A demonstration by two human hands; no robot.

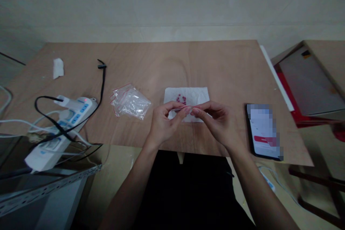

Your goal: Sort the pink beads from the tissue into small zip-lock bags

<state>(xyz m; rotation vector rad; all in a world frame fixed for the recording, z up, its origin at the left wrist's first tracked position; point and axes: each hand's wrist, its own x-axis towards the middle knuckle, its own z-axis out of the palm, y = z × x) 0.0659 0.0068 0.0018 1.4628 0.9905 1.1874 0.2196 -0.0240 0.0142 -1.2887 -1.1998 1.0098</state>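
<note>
Both my hands meet over a white paper sheet (199,94) near the table's front edge. Between their thumbs and fingers runs the thin red edge of a small clear zip bag (191,106), like the bags lying to the left. My left hand (166,118) pinches its left side. On the other side, the thumb and fingers of my right hand (215,116) are closed on it too. Just beyond my fingertips, several small dark red pieces (181,98) lie on the paper. My hands hide the bag's lower part and some of the sheet.
A loose pile of clear zip bags (132,101) lies left of my hands. At the far left, a white power strip (78,115) has several plugs and tangled cables. A black-edged phone (262,131) lies to the right. A white scrap (58,68) sits back left.
</note>
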